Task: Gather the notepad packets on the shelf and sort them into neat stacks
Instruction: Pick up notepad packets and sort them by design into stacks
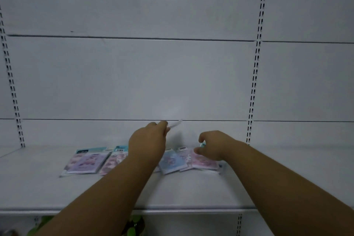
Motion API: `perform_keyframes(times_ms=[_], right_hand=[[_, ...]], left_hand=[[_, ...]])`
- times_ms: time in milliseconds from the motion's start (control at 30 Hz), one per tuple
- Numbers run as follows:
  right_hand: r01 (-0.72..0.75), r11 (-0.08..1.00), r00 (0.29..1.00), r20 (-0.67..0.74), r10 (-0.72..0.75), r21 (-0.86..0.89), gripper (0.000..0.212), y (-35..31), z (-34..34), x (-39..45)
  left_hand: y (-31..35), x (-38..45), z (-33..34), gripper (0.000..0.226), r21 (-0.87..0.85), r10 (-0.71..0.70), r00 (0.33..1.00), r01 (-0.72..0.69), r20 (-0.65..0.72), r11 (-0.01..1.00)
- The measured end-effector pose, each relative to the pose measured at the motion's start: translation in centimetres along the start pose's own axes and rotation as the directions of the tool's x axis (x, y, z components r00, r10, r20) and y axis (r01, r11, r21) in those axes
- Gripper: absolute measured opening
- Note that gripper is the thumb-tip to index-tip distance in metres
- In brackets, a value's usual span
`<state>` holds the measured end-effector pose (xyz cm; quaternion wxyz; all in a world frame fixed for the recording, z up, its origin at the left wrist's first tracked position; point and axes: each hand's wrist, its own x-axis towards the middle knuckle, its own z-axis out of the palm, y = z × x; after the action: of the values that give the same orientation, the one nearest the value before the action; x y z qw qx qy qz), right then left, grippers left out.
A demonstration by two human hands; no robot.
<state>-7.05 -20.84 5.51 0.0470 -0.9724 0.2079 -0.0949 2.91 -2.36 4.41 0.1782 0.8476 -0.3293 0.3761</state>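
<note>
Several notepad packets lie in a loose row on the white shelf [191, 189]: a purple packet [84, 163] at the left, a pink one [113, 163] beside it, a blue one [172, 162] in the middle, and a pink packet [203, 162] at the right. My left hand [148, 140] is raised above the row, pinching the edge of a blurred clear packet [175, 124]. My right hand [212, 144] hovers over the right pink packet, fingers curled on a small pale blue corner [202, 144].
The white back panel [134, 82] rises behind the shelf, with slotted uprights [252, 92] at the right and far left. Green items [134, 226] show on the level below the shelf's front edge.
</note>
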Motion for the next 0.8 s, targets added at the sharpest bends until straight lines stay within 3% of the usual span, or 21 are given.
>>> perform_keyframes(times_ms=[67,167,267,433,533,667,800], right_hand=[[-0.037,0.998,0.999,0.027,0.038,-0.050,0.059,-0.2,1.3,0.0],[-0.128,0.988,0.991,0.038,0.132,-0.090,0.063,-0.4,3.1,-0.1],[-0.196,0.979,0.981,0.000,0.196,-0.064,0.055,-0.9,3.6,0.1],[-0.255,0.950,0.966,-0.001,0.260,0.181,0.060,-1.8,2.7,0.1],[-0.200,0.895,0.955,-0.124,0.269,0.399,0.042,-1.8,2.0,0.2],[-0.063,0.805,0.884,-0.341,0.319,0.589,0.020,-1.4,0.4,-0.5],[-0.059,0.718,0.757,-0.437,0.485,0.694,0.013,0.3,-1.5,-2.3]], left_hand=[[0.0,-0.4,0.2,0.031,-0.087,0.003,0.998,-0.009,-0.064,0.996],[0.2,-1.1,0.8,0.036,-0.231,-0.001,1.000,-0.005,-0.025,0.973],[0.2,-1.8,1.4,0.036,-0.317,-0.010,1.000,0.010,0.001,0.948],[-0.1,-2.2,2.2,0.045,-0.415,-0.107,0.994,0.107,0.022,0.904],[-0.6,-2.0,2.6,0.049,-0.488,-0.160,0.985,0.170,0.062,0.856],[-0.7,-1.5,3.1,0.045,-0.710,-0.232,0.961,0.270,0.152,0.651],[0.5,-0.5,3.4,0.026,-0.831,-0.296,0.929,0.338,0.220,0.442]])
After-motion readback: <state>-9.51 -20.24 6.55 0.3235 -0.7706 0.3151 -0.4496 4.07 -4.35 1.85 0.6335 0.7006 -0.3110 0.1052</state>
